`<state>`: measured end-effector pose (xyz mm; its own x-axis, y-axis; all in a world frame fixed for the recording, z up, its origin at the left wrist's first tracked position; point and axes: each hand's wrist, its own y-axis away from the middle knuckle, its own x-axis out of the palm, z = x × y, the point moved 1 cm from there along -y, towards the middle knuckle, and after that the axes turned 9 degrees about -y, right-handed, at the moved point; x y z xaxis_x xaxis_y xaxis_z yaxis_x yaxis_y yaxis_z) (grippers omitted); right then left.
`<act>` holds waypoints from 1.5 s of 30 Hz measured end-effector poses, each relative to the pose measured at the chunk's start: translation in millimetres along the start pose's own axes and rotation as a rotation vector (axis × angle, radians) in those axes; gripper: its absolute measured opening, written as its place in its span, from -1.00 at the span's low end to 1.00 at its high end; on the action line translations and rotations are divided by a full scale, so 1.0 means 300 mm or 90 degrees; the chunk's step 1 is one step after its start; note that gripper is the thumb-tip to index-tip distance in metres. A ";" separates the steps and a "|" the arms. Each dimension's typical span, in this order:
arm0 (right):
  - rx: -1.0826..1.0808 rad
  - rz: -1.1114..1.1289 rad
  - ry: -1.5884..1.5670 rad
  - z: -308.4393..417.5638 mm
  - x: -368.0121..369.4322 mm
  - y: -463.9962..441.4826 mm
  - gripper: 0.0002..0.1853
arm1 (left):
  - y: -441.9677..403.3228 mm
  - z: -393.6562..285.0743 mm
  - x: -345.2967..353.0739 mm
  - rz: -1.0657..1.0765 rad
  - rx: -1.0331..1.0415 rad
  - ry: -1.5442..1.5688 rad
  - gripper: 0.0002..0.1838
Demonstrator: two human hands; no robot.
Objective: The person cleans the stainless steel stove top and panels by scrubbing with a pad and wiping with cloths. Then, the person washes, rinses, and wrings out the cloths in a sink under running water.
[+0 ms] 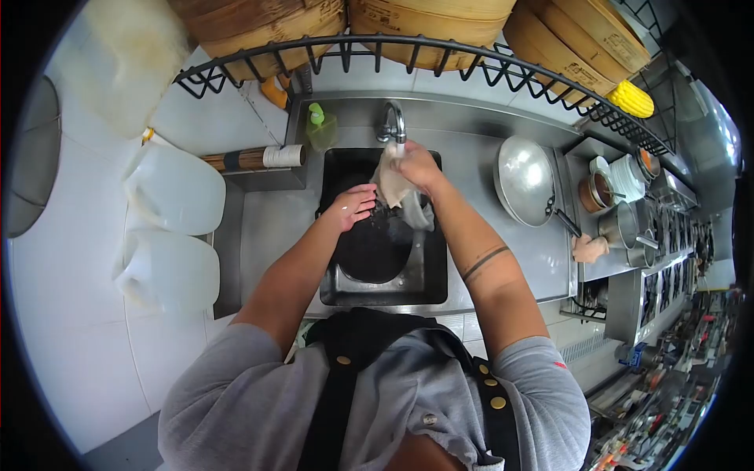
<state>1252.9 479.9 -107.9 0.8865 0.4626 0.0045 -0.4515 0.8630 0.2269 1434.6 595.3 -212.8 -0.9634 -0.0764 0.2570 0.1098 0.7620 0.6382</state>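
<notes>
Under the faucet point(393, 122), my right hand point(419, 166) grips a wet, pale beige cloth point(392, 179) that hangs down over the sink. A greyish, see-through part point(418, 213) hangs beside the cloth; I cannot tell whether it belongs to it. Just left of the cloth is my left hand point(353, 206), fingers stretched out, holding nothing, with a white fleck of foam on its back. Below both hands, a round black pan point(373, 255) lies in the dark sink point(428, 294).
A shiny metal pan point(525, 180) with a dark handle rests on the steel counter point(479, 165) at right. Bamboo steamers point(432, 27) fill the black wire rack point(377, 41) overhead. Left stand white jugs point(177, 188), a stick brush point(251, 158) and a green-capped bottle point(320, 129).
</notes>
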 end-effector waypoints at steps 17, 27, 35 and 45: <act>-0.090 -0.108 0.071 0.030 0.074 0.112 -0.44 | -0.006 -0.064 0.195 -0.179 0.326 -0.654 -0.03; -0.033 -0.390 -0.658 -0.163 -0.092 0.105 -0.27 | -0.032 -0.228 0.249 -0.143 0.435 0.199 -0.60; -0.017 -0.067 -0.945 -0.181 0.181 0.059 -0.40 | 0.005 -0.224 0.272 -0.095 0.383 0.284 -0.47; -0.037 -0.113 -0.290 -0.022 0.116 0.113 -0.70 | 0.233 -0.176 0.025 0.266 0.035 0.117 -0.15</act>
<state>1267.6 526.6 -106.4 0.8983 0.1833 0.3994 -0.2832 0.9364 0.2074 1448.0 614.2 -128.0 -0.7795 0.1361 0.6114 0.4618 0.7843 0.4142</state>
